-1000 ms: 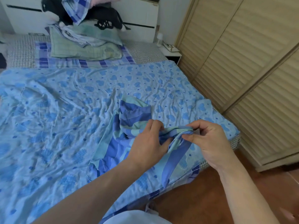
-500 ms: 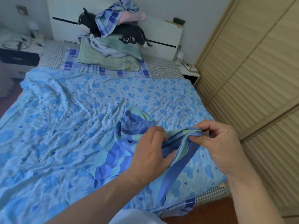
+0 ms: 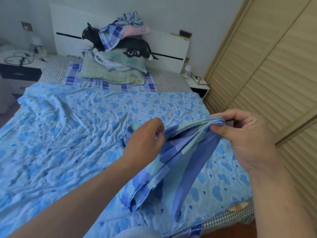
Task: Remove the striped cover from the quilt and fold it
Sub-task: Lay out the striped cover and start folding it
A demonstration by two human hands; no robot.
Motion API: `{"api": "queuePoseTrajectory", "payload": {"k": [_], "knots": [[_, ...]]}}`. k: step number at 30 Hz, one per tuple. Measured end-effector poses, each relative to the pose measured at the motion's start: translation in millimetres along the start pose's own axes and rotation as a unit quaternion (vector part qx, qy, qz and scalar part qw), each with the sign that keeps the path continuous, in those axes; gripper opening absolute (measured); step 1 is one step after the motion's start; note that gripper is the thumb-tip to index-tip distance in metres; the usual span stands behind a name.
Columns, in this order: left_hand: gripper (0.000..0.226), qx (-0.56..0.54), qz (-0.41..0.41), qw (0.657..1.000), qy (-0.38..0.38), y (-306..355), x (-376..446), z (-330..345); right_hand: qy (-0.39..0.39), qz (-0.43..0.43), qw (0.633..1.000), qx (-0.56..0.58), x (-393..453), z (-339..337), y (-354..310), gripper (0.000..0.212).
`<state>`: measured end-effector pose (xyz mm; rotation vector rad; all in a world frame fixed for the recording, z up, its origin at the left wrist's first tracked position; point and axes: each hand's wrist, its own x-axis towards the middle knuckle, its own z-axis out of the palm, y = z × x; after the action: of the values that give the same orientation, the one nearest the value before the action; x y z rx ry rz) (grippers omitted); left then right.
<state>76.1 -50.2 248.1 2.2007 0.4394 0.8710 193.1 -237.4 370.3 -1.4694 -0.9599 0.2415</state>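
The striped cover [image 3: 173, 162], blue and pale green, hangs bunched above the near right part of the bed. My right hand [image 3: 243, 136] pinches its gathered top edge between thumb and fingers. My left hand [image 3: 145, 140] grips the cloth a little to the left, fingers curled into the folds. Loose ends of the cover dangle down and touch the light blue heart-print quilt [image 3: 72, 138] spread over the bed.
A pile of pillows [image 3: 113, 73], a black plush cat [image 3: 120, 43] and checked cloth sits at the white headboard [image 3: 164, 48]. Nightstands stand at the far left [image 3: 18, 69] and far right [image 3: 199, 85]. Louvred wardrobe doors [image 3: 267, 74] run along the right side.
Both hands have lifted the cover higher and drawn apart, stretching its top edge. More of the cloth now hangs off the quilt. The view has tilted up toward the headboard.
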Motion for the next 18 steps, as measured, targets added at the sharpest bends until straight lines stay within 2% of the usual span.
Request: {"api": "queuePoseTrajectory", "payload": {"k": [2,3,6,8,12,18], "knots": [[0.007,0.015,-0.019,0.999,-0.029,-13.1,4.8,11.4,0.017,0.027,0.999,0.013,3.8,-1.2,7.8,0.032],[0.011,0.01,-0.003,1.0,-0.03,-14.3,3.4,16.9,0.02,0.037,0.999,0.018,4.1,-1.2,9.4,0.033],[0.017,0.02,0.132,0.99,0.043,-5.8,-5.3,33.7,0.024,0.045,0.999,0.016,4.9,-3.0,11.2,0.034],[0.02,0.041,0.183,0.978,0.091,3.3,-7.0,41.8,0.022,0.041,0.999,0.009,5.3,-2.7,10.7,0.033],[0.023,0.007,0.121,0.985,0.127,21.2,-1.6,43.7,0.0,0.033,0.999,-0.003,3.1,-0.2,9.7,0.034],[0.02,-0.004,0.152,0.978,0.142,34.7,2.6,33.7,-0.036,0.031,0.999,-0.025,-3.9,2.0,12.2,0.029]]}}
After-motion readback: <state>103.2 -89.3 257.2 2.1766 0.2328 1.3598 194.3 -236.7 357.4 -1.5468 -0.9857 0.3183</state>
